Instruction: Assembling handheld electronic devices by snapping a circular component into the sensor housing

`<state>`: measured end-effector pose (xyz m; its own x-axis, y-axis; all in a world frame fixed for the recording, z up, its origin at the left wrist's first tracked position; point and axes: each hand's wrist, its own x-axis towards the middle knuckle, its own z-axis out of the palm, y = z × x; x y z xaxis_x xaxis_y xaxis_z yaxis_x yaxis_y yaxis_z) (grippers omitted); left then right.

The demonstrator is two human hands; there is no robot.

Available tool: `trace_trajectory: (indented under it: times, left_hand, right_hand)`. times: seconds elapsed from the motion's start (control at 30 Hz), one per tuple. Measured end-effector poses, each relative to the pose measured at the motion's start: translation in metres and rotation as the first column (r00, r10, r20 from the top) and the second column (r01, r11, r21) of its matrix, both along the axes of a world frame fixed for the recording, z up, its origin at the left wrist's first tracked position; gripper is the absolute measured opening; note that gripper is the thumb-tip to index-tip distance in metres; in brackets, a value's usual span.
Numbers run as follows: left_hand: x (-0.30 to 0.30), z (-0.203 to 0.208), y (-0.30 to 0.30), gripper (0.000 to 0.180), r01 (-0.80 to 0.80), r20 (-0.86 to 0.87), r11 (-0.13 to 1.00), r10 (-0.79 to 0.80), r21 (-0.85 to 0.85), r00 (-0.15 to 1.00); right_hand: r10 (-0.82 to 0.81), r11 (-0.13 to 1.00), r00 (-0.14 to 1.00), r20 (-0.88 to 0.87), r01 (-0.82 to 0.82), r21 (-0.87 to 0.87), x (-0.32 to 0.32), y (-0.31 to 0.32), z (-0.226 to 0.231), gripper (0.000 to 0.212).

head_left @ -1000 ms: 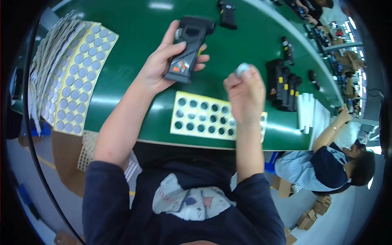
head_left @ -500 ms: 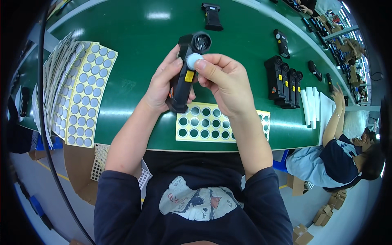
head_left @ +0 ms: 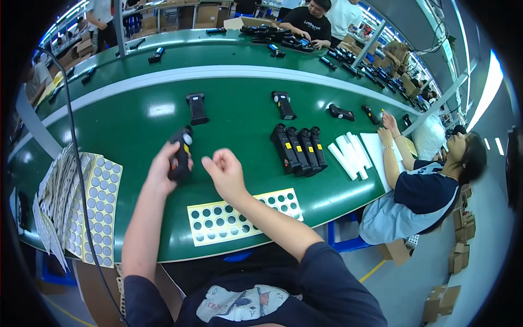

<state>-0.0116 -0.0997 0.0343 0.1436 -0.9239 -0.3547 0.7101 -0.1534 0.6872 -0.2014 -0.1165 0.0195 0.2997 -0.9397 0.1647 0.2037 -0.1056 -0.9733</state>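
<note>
A black handheld fan (head_left: 180, 162), with a pale round disc near its top, is gripped in my left hand (head_left: 162, 165), tilted above the green table. To its right my right hand (head_left: 227, 173) hovers apart from the fan, fingers curled in and thumb sticking out; nothing shows in it. Below, partly covered by my right forearm, lies a cream sheet (head_left: 192, 224) with rows of dark round openings. At the left rests a pile of sheets, the top sticker sheet (head_left: 102, 192) carrying grey round stickers.
Several black fans (head_left: 297, 152) stand in a row at right, beside white rolls (head_left: 348, 155). Single fans lie farther back, one black fan (head_left: 196, 109) straight ahead. A co-worker (head_left: 419, 191) sits at right. A white rail (head_left: 218, 71) crosses the table; a black cable (head_left: 76, 136) hangs at left.
My right hand has let go of the pale disc, which now sits on the fan, and moved away. The left hand has carried the fan left. The view has swung up and right.
</note>
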Motion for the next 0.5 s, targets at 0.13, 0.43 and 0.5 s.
trace_trajectory:
  times: [0.13, 0.43, 0.5]
  left_hand:
    - [0.072, -0.005, -0.045, 0.044, -0.234, -0.001, 0.97, 0.235, -0.058, 0.972]
    - [-0.091, 0.012, 0.115, 0.058, 0.594, 0.981, 0.797, 0.184, -0.111, -0.064]
    - [-0.107, 0.017, 0.162, 0.073, 0.617, 0.934, 0.785, 0.17, 0.064, -0.313]
  right_hand:
    - [0.095, 0.984, 0.981, -0.167, -0.118, -0.13, -0.04, 0.019, 0.005, 0.026]
    - [-0.055, 0.998, 0.996, 0.067, 0.057, -0.02, -0.084, 0.01, 0.009, 0.024]
    - [-0.024, 0.999, 0.995, 0.101, 0.027, -0.031, -0.072, 0.017, 0.014, 0.023]
